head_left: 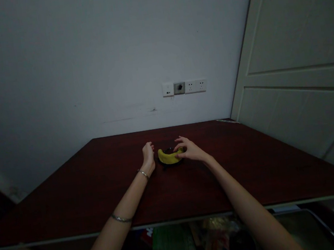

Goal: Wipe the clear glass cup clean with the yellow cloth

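One dark dish [172, 164] holds one banana [169, 158], the right hand [191, 150] parted around its end, the left hand [148, 157] loosely open.

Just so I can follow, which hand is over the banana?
The right hand: it overlaps the right end of the yellow banana. The left hand, with a bracelet at its wrist, is apart.

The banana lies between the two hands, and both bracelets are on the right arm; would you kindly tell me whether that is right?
Not quite: the head view shows both bracelets on the left arm, not the right arm. The banana does lie between the left hand and the right hand.
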`<state>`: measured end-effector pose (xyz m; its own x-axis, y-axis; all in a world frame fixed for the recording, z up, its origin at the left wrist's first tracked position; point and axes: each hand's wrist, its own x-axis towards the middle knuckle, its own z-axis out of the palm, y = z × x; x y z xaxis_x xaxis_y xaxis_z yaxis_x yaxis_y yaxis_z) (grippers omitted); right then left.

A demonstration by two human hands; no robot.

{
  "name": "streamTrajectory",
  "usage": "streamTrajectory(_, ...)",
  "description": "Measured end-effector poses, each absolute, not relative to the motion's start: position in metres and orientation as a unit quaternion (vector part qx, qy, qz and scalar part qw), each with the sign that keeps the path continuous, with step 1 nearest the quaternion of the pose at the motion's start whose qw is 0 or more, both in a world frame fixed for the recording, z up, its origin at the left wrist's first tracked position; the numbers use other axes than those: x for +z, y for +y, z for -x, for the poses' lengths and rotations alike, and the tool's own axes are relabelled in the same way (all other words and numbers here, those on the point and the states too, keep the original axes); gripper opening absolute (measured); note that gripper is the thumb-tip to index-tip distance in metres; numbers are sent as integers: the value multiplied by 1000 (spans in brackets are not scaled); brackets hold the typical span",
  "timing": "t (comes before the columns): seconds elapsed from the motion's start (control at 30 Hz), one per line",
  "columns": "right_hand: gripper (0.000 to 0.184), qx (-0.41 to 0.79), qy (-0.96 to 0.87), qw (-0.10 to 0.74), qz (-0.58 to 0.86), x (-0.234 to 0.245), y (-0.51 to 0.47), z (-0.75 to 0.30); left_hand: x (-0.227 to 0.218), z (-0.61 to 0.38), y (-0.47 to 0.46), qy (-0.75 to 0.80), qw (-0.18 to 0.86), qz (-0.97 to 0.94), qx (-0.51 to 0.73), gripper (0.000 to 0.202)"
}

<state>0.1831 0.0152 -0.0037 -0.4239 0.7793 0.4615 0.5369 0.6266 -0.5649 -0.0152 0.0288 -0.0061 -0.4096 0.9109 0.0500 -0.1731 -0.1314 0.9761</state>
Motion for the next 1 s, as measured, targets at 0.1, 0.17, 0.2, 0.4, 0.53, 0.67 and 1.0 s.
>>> streamTrajectory(0.1,14,159,-830,357,398,-6,18,-182,-5,16,29,509,375,-388,671,23)
streamTrajectory(0.17,10,161,-828,359,399,-6,19,-183,-4,15,27,502,301,-452,673,23)
streamTrajectory(0.2,8,164,-827,362,397,-6,19,-183,-4,14,25,497,253,-492,669,25)
streamTrajectory(0.4,6,216,-809,422,347,3,16,-184,4,7,4,436,48,-642,628,29)
streamTrajectory(0.53,9,241,-763,509,319,13,12,-182,15,5,-12,396,-18,-667,631,21)
streamTrajectory(0.67,13,276,-684,611,289,20,10,-176,21,1,-23,369,-52,-706,602,19)
streamTrajectory(1.0,20,230,-626,680,306,19,0,-144,21,-11,-30,403,154,-695,575,37)
